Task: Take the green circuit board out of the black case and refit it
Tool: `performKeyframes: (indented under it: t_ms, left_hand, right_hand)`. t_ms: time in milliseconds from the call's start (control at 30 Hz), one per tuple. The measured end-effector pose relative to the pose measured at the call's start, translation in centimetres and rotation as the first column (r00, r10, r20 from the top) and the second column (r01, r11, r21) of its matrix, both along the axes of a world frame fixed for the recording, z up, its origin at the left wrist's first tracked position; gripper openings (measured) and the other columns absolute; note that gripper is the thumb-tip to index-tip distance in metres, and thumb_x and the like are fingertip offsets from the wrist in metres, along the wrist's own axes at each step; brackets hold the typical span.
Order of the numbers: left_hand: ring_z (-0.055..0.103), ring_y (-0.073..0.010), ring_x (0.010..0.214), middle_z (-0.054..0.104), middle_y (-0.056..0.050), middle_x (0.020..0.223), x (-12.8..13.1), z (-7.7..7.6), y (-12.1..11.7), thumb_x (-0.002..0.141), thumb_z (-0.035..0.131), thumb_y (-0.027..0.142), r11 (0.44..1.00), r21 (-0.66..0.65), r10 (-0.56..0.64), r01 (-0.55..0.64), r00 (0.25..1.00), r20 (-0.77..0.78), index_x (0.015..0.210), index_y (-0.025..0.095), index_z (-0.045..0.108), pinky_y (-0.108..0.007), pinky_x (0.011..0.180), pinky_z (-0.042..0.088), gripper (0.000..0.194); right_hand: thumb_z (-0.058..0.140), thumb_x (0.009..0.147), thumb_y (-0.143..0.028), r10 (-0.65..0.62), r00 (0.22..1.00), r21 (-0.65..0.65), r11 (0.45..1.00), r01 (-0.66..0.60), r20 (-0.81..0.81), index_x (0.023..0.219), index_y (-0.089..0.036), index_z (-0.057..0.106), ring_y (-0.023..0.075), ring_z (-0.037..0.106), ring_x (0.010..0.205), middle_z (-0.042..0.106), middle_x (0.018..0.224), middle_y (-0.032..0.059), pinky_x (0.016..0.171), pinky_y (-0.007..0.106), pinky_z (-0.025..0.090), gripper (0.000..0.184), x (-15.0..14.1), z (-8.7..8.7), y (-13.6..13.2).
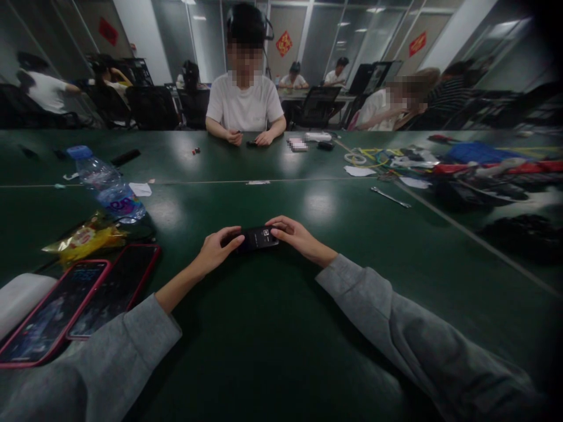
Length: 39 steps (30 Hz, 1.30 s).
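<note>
Between both hands is a small black rectangular device (259,239) with white print and a square code on its upper face; I cannot tell its exact kind. My left hand (219,245) grips its left end, thumb on top and fingers behind. At the right end my right hand (294,234) is closed on it in the same way. The device is just over or on the green table (272,328); which one, I cannot make out. Grey sleeves cover both my forearms.
To the left are two red-edged phones (57,316) (127,275), a white object (26,296), a yellow snack packet (85,239) and a plastic bottle (108,184). A wrench (390,198) and a heap of cables (396,158) occupy the right. Across the table sits a person (244,105) handling small dark parts.
</note>
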<state>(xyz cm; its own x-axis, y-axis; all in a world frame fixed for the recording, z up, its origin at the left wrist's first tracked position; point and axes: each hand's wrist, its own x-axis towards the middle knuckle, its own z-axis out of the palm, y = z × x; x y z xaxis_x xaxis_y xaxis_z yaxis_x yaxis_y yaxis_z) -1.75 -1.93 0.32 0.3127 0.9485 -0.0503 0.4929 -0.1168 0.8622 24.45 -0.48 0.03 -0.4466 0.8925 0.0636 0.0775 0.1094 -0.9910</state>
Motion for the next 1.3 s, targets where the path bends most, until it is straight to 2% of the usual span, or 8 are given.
performKeyframes:
  t_ms: [200,333,500,700,933,1067,1133,1300]
  left_hand:
    - [0.048,-0.032,0.128,0.053,-0.011,0.137,-0.1,-0.2,-0.1,0.074,0.069,0.055,0.992,0.114,-0.042,0.051,0.996,-0.075,0.138,0.028,0.039,-0.056,0.107,0.032,0.076]
    - [0.049,-0.0304,0.127,0.054,-0.011,0.136,-0.1,-0.1,-0.2,0.072,0.073,0.051,0.987,0.147,-0.061,0.067,0.997,-0.045,0.136,0.028,0.041,-0.056,0.108,0.031,0.075]
    - [0.051,-0.0307,0.122,0.057,-0.011,0.13,-0.1,-0.3,-0.3,0.073,0.071,0.051,0.989,0.136,-0.044,0.052,0.997,-0.058,0.126,0.025,0.051,-0.055,0.104,0.035,0.063]
    - [0.051,-0.0311,0.121,0.054,-0.012,0.131,-0.2,-0.6,-0.2,0.072,0.07,0.055,0.987,0.159,-0.01,0.024,0.996,-0.093,0.128,0.023,0.052,-0.053,0.1,0.04,0.066]
    - [0.051,-0.0315,0.119,0.055,-0.015,0.127,0.0,-1.0,0.2,0.075,0.063,0.063,0.982,0.191,0.035,0.0,0.983,-0.182,0.121,0.015,0.056,-0.049,0.101,0.041,0.067]
    - [0.048,-0.0325,0.122,0.052,-0.015,0.13,0.0,-0.6,0.0,0.077,0.058,0.064,0.983,0.183,0.023,0.018,0.976,-0.218,0.123,0.016,0.054,-0.051,0.101,0.04,0.066]
    - [0.048,-0.0329,0.122,0.052,-0.015,0.131,0.0,-0.5,-0.1,0.077,0.058,0.065,0.984,0.177,0.02,0.021,0.973,-0.229,0.123,0.017,0.054,-0.052,0.101,0.04,0.066]
    - [0.047,-0.0339,0.122,0.054,-0.015,0.126,0.0,-0.8,0.1,0.072,0.065,0.063,0.969,0.242,0.013,0.055,0.962,-0.273,0.12,0.016,0.054,-0.052,0.102,0.038,0.068]
  right_hand:
    - [0.06,0.087,-0.04,-0.014,1.0,0.019,1.0,0.013,0.022,0.112,-0.024,0.058,0.0197,0.058,0.102,0.061,0.11,0.0043,0.089,0.04,0.047,0.03,-0.2,0.1,-0.1]
    - [0.058,0.087,-0.043,-0.028,0.998,0.046,0.999,0.025,0.063,0.111,-0.024,0.057,0.0199,0.058,0.099,0.06,0.106,0.0039,0.088,0.04,0.048,0.031,-0.3,-0.1,-0.1]
    - [0.051,0.091,-0.046,-0.061,0.989,0.106,0.993,0.047,0.134,0.112,-0.024,0.055,0.0199,0.058,0.096,0.06,0.106,0.0041,0.087,0.04,0.048,0.031,-0.6,-0.7,0.0]
    - [0.048,0.093,-0.045,-0.069,0.982,0.159,0.986,0.041,0.174,0.114,-0.025,0.053,0.0195,0.058,0.095,0.059,0.105,0.0037,0.088,0.039,0.048,0.03,-0.7,-0.9,-0.1]
    - [0.048,0.093,-0.047,-0.151,0.951,0.229,0.969,0.089,0.269,0.11,-0.023,0.058,0.0226,0.053,0.107,0.059,0.108,0.0052,0.096,0.044,0.042,0.031,-0.6,-1.0,0.0]
    - [0.046,0.093,-0.049,-0.132,0.956,0.233,0.97,0.07,0.262,0.114,-0.025,0.057,0.0237,0.051,0.113,0.058,0.113,0.0066,0.099,0.047,0.042,0.035,-0.5,-0.9,-0.1]
    - [0.05,0.091,-0.05,-0.112,0.96,0.236,0.971,0.05,0.258,0.121,-0.026,0.054,0.0241,0.05,0.116,0.055,0.12,0.0072,0.101,0.049,0.041,0.038,-0.5,-0.8,-0.3]
    - [0.072,0.076,-0.045,-0.065,0.95,0.296,0.955,-0.029,0.304,0.13,-0.03,0.047,0.0261,0.049,0.117,0.048,0.128,0.0075,0.101,0.053,0.042,0.061,-0.6,-0.6,-0.7]
